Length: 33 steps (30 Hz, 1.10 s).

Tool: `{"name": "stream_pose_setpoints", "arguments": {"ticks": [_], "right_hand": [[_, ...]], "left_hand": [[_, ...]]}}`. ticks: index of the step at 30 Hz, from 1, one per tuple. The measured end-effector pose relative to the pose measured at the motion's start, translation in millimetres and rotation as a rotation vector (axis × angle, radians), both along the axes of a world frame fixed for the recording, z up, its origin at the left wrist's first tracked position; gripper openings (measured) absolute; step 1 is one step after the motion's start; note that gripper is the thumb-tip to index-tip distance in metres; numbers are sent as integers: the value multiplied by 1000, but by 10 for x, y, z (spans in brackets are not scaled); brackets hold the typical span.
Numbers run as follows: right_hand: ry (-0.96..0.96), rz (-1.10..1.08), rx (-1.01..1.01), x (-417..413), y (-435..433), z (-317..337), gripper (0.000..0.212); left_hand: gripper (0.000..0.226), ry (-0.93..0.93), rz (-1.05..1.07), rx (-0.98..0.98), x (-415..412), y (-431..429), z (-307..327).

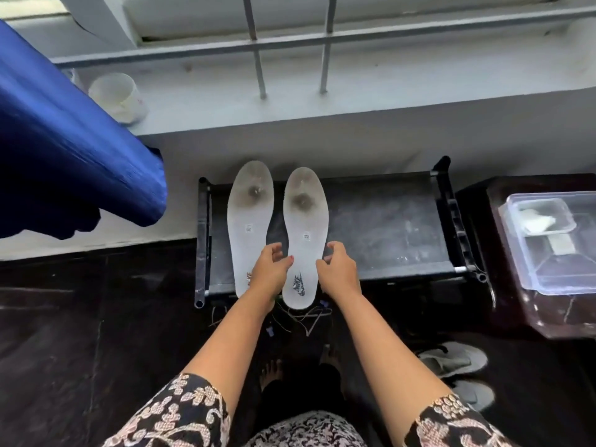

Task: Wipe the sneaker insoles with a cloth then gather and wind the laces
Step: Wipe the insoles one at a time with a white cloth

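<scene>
Two white insoles lie side by side, toes pointing away from me, on the dark top of a low black rack (pixel 387 227). The left insole (pixel 248 217) and the right insole (pixel 304 221) each show a dark worn patch near the toe end. My left hand (pixel 271 272) pinches the right insole's left edge near the heel and covers part of the left insole's heel. My right hand (pixel 338 272) pinches the same insole's right edge. Thin laces (pixel 303 317) with blue tips lie tangled on the floor under the rack's front edge.
A blue curtain (pixel 64 156) hangs at the left. A white cup (pixel 117 96) stands on the window sill behind the rack. A clear plastic box (pixel 554 240) holding something white sits on a dark cabinet at the right. Grey slippers (pixel 454 359) and my bare feet are on the dark floor.
</scene>
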State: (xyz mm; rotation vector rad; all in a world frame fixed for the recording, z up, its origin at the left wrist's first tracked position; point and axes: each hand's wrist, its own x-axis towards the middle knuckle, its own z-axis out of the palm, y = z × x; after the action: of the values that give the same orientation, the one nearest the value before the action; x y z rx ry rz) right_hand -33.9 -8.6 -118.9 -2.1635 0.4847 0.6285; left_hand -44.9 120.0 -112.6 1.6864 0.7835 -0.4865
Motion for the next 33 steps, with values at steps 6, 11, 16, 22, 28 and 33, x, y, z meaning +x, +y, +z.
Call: {"name": "stream_pose_setpoints", "arguments": {"ticks": [6,11,16,22,28,33], "right_hand": [[58,14,137,85,-117,-61,28],[93,10,199,193,-210,-111,30],[99,-5,240,226,-320,-126,27],[107,5,283,244,-386,-112,24],[112,-11,308,273,-420,-135,25],[111,-44,335,298,-503,-138,21]], "left_hand": [[52,81,42,-33,166,-156,-74],[42,146,112,-61,216,-244,-134],[27,162,102,-101,243,-319,-176],[28,155,105,-133,270,-389,-138],[32,166,166,-162,362,-438,-81],[33,213,174,-191,426,-500,-64]]}}
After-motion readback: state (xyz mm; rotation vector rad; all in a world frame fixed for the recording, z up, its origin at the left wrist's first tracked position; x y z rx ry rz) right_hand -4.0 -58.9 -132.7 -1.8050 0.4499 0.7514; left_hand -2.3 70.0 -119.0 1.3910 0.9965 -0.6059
